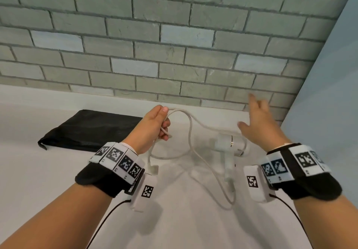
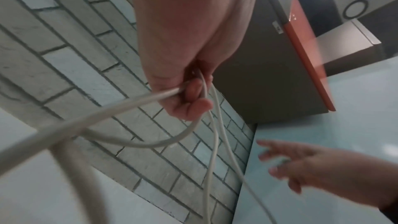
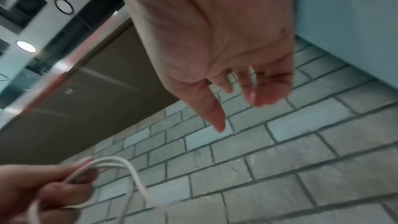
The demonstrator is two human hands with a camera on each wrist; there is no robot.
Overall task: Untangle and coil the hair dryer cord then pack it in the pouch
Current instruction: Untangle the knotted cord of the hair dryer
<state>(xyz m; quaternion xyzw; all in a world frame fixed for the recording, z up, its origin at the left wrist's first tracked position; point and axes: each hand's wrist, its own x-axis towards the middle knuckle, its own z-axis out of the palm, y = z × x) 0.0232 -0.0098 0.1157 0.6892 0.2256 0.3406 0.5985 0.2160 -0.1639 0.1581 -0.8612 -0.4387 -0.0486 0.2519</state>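
Note:
A white hair dryer (image 1: 227, 148) lies on the white counter, its handle pointing toward me. Its pale cord (image 1: 190, 132) loops up from the counter into my left hand (image 1: 157, 126), which grips several strands raised above the surface (image 2: 189, 94). The plug (image 1: 154, 168) dangles below that hand. My right hand (image 1: 257, 125) hovers above the dryer with fingers spread and holds nothing (image 3: 237, 91). The left hand with the cord (image 3: 103, 164) also shows in the right wrist view. A black pouch (image 1: 87, 130) lies flat on the counter to the left.
A grey brick wall (image 1: 174, 45) runs along the back of the counter (image 1: 184, 219). A pale blue wall (image 1: 329, 113) closes the right side. Black cables trail from both wrist devices.

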